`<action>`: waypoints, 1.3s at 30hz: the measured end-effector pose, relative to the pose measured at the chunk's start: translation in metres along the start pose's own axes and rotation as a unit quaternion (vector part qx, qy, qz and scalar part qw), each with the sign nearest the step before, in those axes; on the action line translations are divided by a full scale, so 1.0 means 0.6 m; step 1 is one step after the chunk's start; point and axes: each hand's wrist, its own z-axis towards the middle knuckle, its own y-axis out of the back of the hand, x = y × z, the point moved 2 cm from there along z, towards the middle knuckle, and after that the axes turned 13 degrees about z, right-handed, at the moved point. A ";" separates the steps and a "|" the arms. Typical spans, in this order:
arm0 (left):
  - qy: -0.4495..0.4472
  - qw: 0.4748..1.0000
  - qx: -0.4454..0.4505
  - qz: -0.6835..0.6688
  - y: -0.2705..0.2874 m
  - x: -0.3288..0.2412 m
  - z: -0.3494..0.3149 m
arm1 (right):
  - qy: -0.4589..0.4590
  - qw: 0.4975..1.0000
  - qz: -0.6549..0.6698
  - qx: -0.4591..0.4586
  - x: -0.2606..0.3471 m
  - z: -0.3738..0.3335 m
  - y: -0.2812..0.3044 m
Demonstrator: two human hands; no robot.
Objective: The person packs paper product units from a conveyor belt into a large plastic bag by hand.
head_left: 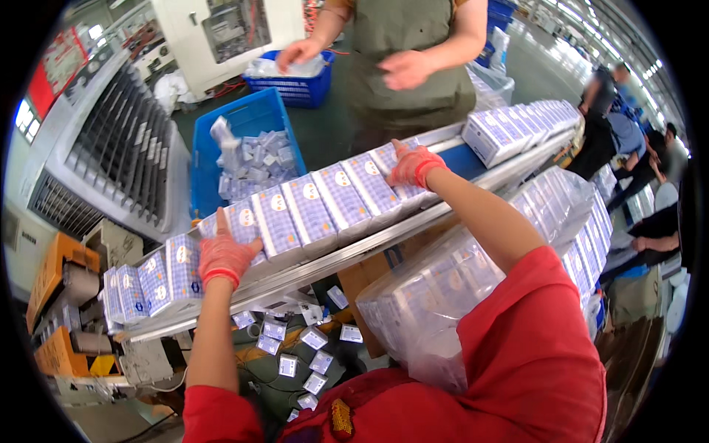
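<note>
A row of white and pale-blue checked packs, apparently tissue packs, stands side by side on the conveyor in front of me. My left hand, in a thin clear glove with a red cuff, grips the row's left end, thumb and forefinger apart. At the other end my right hand, gloved the same way, is closed over the last pack. The row sits between both hands. Beyond my left hand are several more packs; farther right along the blue belt is another group of packs.
Across the conveyor stands a person in a green apron, hands raised. A blue crate holds small packs, with a darker blue basket behind. Plastic-wrapped bundles lie by my right arm. Loose packs litter the floor below.
</note>
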 end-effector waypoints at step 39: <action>-0.301 0.851 -0.373 -0.215 0.285 -0.280 -0.367 | 0.143 0.917 0.133 -0.347 -0.433 -0.368 0.392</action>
